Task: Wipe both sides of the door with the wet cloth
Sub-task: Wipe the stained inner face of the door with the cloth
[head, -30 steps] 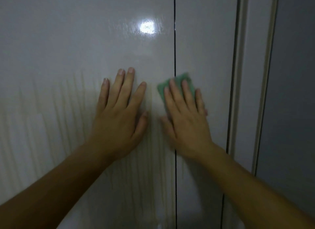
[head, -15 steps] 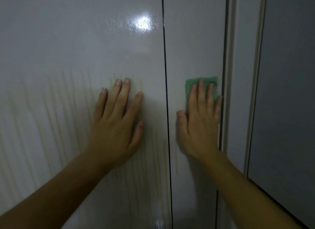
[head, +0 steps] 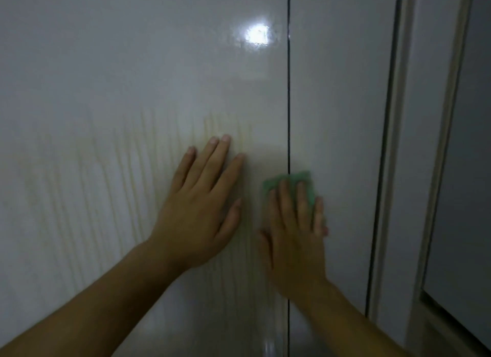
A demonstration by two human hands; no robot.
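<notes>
Right of centre, my right hand (head: 295, 239) presses the cloth (head: 289, 182) flat under straight fingers, across the seam (head: 288, 104), to keep its wet face on the door (head: 132, 77). My left hand (head: 199, 210) lies open just beside, holding nothing, probably steadying the door.

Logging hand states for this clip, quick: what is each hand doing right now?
Left hand: open, fingers straight, flat on the door, holding nothing.
Right hand: open, straight fingers pressing the cloth against the door.
</notes>
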